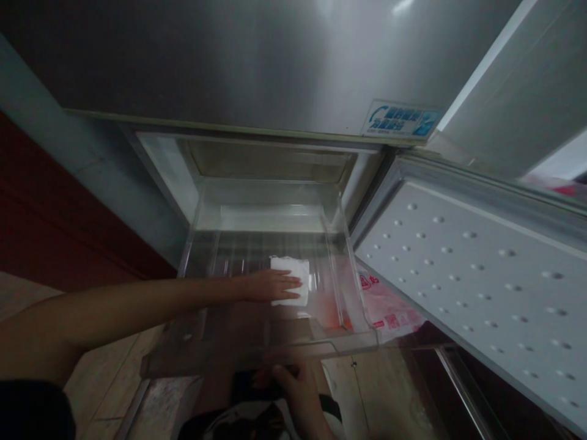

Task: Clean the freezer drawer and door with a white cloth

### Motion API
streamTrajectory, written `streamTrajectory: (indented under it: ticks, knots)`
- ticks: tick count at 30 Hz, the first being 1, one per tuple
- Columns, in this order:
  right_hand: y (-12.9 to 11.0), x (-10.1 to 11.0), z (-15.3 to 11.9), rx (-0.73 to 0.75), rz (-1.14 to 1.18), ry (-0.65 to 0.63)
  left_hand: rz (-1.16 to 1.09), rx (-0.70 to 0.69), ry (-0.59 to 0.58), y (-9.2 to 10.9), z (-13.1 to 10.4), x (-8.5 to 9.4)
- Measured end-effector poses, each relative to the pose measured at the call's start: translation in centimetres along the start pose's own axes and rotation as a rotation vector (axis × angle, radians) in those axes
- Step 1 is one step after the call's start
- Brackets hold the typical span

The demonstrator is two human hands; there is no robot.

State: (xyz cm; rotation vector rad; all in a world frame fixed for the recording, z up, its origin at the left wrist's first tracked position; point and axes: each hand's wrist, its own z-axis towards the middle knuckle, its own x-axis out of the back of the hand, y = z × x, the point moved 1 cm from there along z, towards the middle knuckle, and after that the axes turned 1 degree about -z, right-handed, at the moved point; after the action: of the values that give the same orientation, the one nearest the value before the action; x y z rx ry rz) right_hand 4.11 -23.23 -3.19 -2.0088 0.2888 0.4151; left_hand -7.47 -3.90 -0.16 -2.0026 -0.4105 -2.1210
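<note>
My left hand [277, 286] lies flat with its fingers stretched out on a folded white paper towel or cloth [300, 296]. It presses the towel against the floor of a clear plastic freezer drawer [195, 266]. The forearm reaches in from the left across the drawer's side wall. My right hand [300, 388] is low in front of the drawer, close to its front edge and over my lap. Its thumb shows, but the other fingers are lost in shadow, so whether it holds anything is unclear.
The drawer is pulled out of the freezer compartment [270, 162]. Above is the upper fridge door [206, 67]. The white dimpled lower door [458, 263] stands swung out to the right. A pink printed plastic bag [389, 305] lies beneath it. Tiled floor [112, 379] shows below.
</note>
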Motion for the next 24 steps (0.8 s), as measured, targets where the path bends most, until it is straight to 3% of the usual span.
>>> streamTrajectory:
  ticks: [6, 13, 17, 21, 24]
  knots:
    - [0.3, 0.0, 0.0, 0.026, 0.02, 0.006, 0.003, -0.046, -0.047, -5.7, 2.1, 2.5]
    - [0.4, 0.2, 0.2, -0.013, -0.02, 0.023, 0.094, 0.155, -0.021, -11.7, 4.3, 4.6]
    - [-0.1, 0.2, 0.1, -0.016, -0.009, 0.001, 0.109, 0.192, -0.032, -12.9, 5.1, 5.2]
    - [-0.8, -0.1, -0.1, -0.015, -0.007, -0.042, 0.1, 0.179, -0.04, -12.9, 5.2, 5.4]
    - [-0.9, -0.3, -0.1, -0.014, -0.023, -0.004, 0.093, 0.179, -0.034, -12.6, 4.9, 5.4]
